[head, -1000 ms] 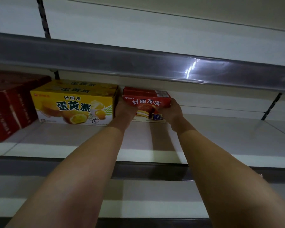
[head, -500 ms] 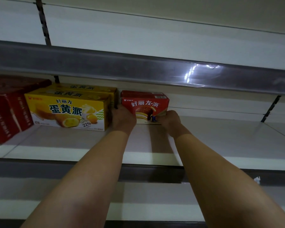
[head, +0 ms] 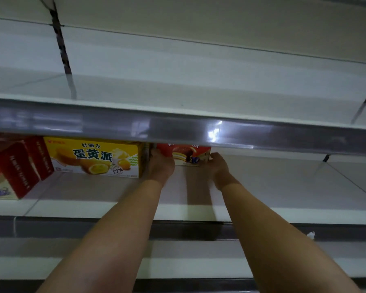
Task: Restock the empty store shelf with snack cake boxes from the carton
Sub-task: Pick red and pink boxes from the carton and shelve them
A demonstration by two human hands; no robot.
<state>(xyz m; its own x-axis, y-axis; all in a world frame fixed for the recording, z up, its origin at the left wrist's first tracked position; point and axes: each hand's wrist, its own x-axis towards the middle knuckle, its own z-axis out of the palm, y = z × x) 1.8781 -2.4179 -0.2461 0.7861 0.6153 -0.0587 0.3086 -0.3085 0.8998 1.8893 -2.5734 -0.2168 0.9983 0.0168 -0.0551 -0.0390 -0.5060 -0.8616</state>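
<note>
The white store shelf stretched wide, its far part hidden under the grey price rail of the shelf above. On its left stood a dark red box, then a yellow egg-yolk pie box. Just right of that sat the small red chocolate pie box, far back on the shelf, grasped at its ends by the left hand and right hand.

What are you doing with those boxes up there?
A person is stocking a store shelf. Both hands are on a red snack cake box at the back of the shelf: the left hand on its left end, the right hand on its right end. The box stands right beside a yellow egg yolk pie box. More red boxes stand further left.
</note>
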